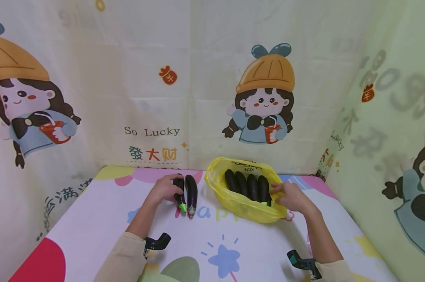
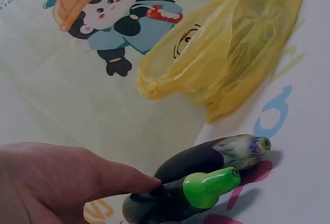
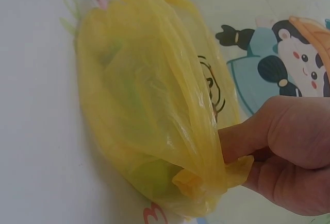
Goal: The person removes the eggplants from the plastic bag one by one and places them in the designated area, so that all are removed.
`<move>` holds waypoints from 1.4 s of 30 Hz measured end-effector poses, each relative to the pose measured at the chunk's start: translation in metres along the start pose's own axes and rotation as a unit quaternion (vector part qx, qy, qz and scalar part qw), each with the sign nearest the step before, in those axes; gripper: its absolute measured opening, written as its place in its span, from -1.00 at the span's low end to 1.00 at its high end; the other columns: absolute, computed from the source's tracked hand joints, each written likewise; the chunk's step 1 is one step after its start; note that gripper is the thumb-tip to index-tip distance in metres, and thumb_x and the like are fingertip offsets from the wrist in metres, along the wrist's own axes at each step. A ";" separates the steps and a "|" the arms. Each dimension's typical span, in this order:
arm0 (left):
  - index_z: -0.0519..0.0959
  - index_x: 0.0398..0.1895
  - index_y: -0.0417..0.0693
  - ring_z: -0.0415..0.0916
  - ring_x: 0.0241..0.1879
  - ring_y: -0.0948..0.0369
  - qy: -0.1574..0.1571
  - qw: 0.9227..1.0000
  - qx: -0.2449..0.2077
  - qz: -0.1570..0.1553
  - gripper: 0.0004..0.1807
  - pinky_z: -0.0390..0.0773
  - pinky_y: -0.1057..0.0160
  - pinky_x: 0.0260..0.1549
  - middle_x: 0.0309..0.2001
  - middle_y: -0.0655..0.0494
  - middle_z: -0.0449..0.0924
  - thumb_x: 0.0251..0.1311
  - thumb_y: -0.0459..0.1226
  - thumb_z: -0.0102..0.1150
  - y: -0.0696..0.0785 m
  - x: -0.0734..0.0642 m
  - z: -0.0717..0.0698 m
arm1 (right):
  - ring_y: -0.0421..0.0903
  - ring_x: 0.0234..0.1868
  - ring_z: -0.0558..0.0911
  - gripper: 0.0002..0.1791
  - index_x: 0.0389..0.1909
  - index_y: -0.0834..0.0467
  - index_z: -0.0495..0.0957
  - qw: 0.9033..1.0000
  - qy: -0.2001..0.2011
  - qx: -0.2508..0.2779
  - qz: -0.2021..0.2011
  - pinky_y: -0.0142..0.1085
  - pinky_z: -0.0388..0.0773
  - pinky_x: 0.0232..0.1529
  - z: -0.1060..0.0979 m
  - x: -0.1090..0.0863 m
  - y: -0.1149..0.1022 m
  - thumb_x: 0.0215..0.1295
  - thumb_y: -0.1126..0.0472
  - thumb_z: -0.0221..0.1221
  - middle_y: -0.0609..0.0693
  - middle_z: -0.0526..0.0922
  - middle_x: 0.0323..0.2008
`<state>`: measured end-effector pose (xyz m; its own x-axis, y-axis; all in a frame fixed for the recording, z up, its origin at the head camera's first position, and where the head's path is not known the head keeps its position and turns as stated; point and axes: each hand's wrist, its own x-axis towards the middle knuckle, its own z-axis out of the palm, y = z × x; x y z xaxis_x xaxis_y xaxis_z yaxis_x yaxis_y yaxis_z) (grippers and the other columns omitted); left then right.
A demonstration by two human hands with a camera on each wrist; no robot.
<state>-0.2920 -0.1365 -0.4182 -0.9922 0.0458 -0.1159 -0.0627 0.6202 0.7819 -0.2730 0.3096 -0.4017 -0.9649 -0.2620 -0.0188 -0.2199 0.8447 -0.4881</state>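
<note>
My left hand (image 1: 164, 188) grips an eggplant with a bright green cap (image 2: 204, 190), its fingers across the dark body. Right beside it lies a second eggplant (image 1: 191, 192) with a pale, purplish stem end, on the printed cloth. To the right sits a yellow plastic bag (image 1: 230, 202), its mouth spread toward me. Inside the bag several dark eggplants (image 1: 252, 187) lie side by side, their lower ends partly covered by the bag's front. At the bag's right rim, my right hand (image 1: 294, 197) pinches the thin plastic, some of its fingers hidden behind the film.
A cloth with coloured prints (image 1: 184, 243) covers the table. Behind it hangs a backdrop (image 1: 205, 102) with cartoon figures, close behind the bag, and another printed sheet (image 1: 385, 129) rises on the right. A black wrist mount (image 1: 158, 242) sits on the left forearm.
</note>
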 end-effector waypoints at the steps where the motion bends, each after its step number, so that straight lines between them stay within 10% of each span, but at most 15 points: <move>1: 0.53 0.39 -0.05 0.48 0.09 -0.20 0.000 1.000 -0.002 -0.001 -0.37 0.67 0.19 -0.29 0.31 -0.41 0.44 0.20 -0.35 0.34 0.000 0.000 0.001 | 0.48 0.35 0.40 -0.57 0.05 0.29 0.74 1.000 0.001 0.000 -0.001 -0.26 0.62 -0.27 0.000 0.000 0.000 0.12 0.47 0.25 0.29 0.60 0.30; 42: 0.47 0.43 -0.09 0.60 -0.15 -0.05 -0.005 1.000 -0.021 -0.009 -0.40 0.76 0.14 -0.34 0.24 -0.41 0.47 0.30 -0.34 0.28 -0.004 0.001 0.007 | 0.54 0.38 0.34 -0.58 0.04 0.29 0.75 1.000 0.005 0.003 0.004 -0.10 0.75 -0.09 0.000 -0.002 -0.002 0.11 0.48 0.26 0.31 0.59 0.31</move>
<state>-0.2918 -0.1330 -0.4256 -0.9899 0.0428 -0.1351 -0.0844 0.5873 0.8049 -0.2702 0.3085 -0.4009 -0.9681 -0.2502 -0.0136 -0.2110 0.8436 -0.4938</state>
